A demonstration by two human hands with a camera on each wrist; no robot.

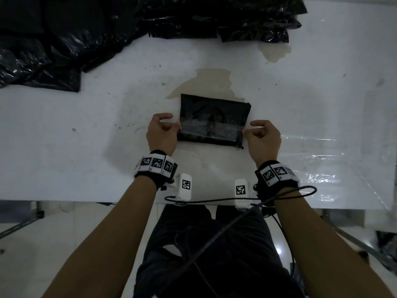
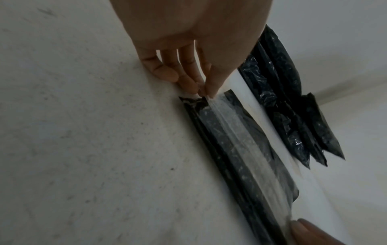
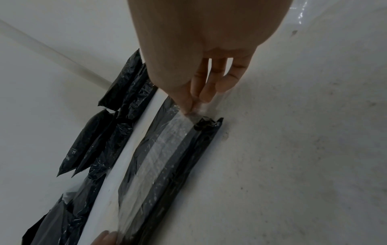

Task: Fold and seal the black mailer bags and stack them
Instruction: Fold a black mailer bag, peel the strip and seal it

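Observation:
A folded black mailer bag (image 1: 214, 112) lies flat on the white table (image 1: 64, 147), near its front middle. A clear tape strip (image 1: 211, 128) stretches across the bag's near half. My left hand (image 1: 165, 127) pinches the strip's left end at the bag's left edge, seen close as left hand (image 2: 206, 92) over tape strip (image 2: 240, 140) and bag (image 2: 222, 159). My right hand (image 1: 256, 132) pinches the right end; the wrist view shows right hand (image 3: 193, 107), tape strip (image 3: 159, 149) and bag (image 3: 184, 159).
Loose black bags (image 1: 43, 46) are heaped at the table's back left. A stack of folded black bags (image 1: 225, 16) sits at the back centre, visible as stack (image 2: 293, 102) and stack (image 3: 108, 129). Clear plastic sheet (image 1: 322, 164) covers the right side. Brown stains (image 1: 214, 78) mark the table.

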